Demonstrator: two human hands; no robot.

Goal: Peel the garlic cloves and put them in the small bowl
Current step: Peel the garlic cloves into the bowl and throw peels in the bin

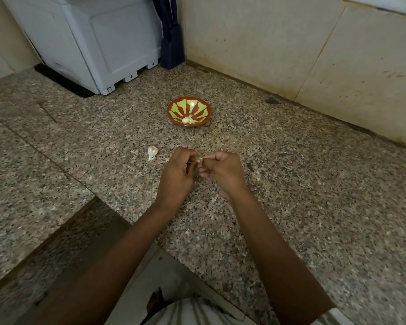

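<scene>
A small red and green bowl [189, 111] stands on the granite counter [291, 184] and holds a few pale peeled garlic cloves [189, 120] at its near side. In front of the bowl my left hand [177, 171] and my right hand [220, 170] meet, fingers curled, pinching one small white garlic clove [200, 159] between their fingertips. Most of that clove is hidden by the fingers. An unpeeled piece of garlic [152, 152] lies on the counter just left of my left hand.
A white appliance [87, 41] and a dark blue knife block [172, 46] stand at the back left corner. Beige tiled walls [291, 43] close the counter at the back and right. The counter's front edge drops off at lower left.
</scene>
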